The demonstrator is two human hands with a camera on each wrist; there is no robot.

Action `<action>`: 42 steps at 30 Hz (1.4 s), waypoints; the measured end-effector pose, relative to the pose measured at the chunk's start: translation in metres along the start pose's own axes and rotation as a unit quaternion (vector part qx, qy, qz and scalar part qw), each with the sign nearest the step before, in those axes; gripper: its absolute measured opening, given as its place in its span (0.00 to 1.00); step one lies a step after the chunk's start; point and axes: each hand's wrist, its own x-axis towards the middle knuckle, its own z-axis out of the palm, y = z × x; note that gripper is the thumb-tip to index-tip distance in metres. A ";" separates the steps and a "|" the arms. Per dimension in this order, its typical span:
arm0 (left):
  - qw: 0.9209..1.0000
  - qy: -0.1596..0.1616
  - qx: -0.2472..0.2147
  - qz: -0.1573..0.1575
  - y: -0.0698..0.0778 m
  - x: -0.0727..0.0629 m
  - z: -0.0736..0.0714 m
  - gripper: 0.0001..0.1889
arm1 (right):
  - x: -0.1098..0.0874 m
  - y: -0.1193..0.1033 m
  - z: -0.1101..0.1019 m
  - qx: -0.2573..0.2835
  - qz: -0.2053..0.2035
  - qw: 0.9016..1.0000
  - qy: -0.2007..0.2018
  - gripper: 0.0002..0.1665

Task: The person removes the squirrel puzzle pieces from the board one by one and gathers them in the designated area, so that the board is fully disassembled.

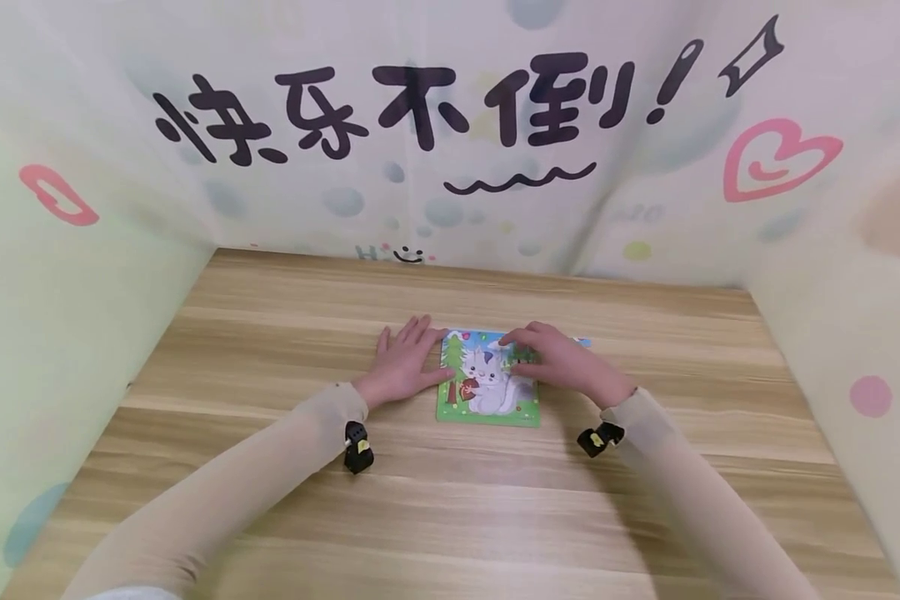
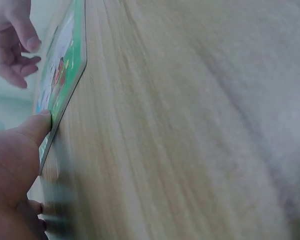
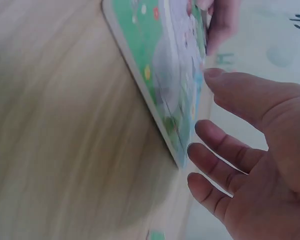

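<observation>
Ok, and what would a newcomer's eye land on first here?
Probably the bold black lettering across the back wall. Next, the bright squirrel board on the wooden table, with the left hand at its left edge and the right hand over its right side.

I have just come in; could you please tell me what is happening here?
A person's left hand rests beside a squirrel board on a table, its thumb on the board's left edge. The right hand hovers over the board's right side, fingers loosely bent, holding nothing. A small piece lies right of the board.
</observation>
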 end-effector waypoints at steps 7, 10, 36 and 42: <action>1.000 0.003 -0.007 0.004 0.000 -0.005 0.006 0.39 | 0.014 -0.011 0.012 -0.021 0.019 0.999 -0.039 0.28; 1.000 0.011 -0.008 0.010 -0.001 -0.003 0.006 0.39 | 0.020 -0.015 0.009 -0.039 0.024 0.998 -0.042 0.30; 0.995 0.050 -0.011 -0.084 0.034 0.018 0.013 0.45 | 0.046 -0.029 -0.005 -0.073 0.084 0.983 -0.146 0.35; 0.995 0.052 -0.003 -0.086 0.034 0.018 0.013 0.45 | 0.048 -0.028 -0.006 -0.064 0.092 0.983 -0.148 0.33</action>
